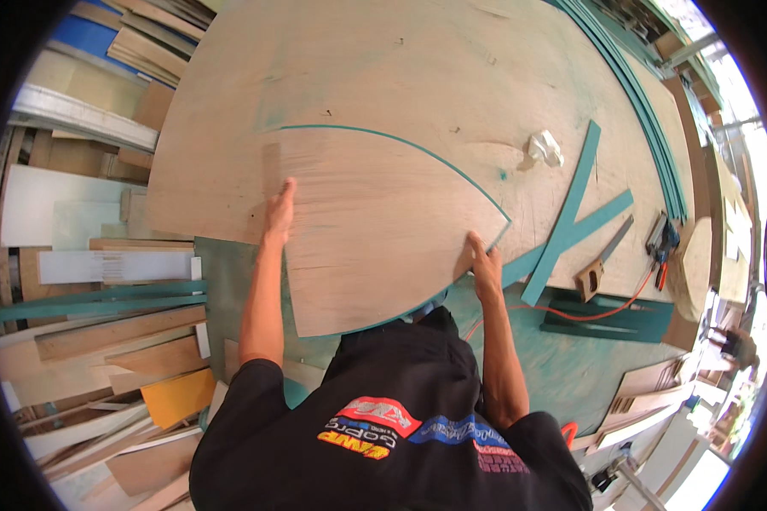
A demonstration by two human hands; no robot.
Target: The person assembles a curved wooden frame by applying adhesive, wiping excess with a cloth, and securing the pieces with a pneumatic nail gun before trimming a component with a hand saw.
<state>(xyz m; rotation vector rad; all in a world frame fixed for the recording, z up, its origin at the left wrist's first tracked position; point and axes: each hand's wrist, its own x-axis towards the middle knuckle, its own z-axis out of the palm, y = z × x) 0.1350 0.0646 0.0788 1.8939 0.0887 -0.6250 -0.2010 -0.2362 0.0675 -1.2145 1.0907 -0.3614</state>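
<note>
Both my hands hold a wooden panel with teal edges, its far side curved and its right end coming to a corner. My left hand grips the left edge, thumb toward the top face. At the right end, my right hand clasps the edge near the corner, its thumb on the upper face and its other fingers partly hidden. The panel lies over the large wooden tabletop, and its near edge reaches my body. Whether it touches the tabletop I cannot tell.
Two crossed teal strips, a handsaw and a dark air tool with an orange hose lie on the right. Crumpled white material is beyond them. Long teal strips line the far right edge. Stacked boards fill the left.
</note>
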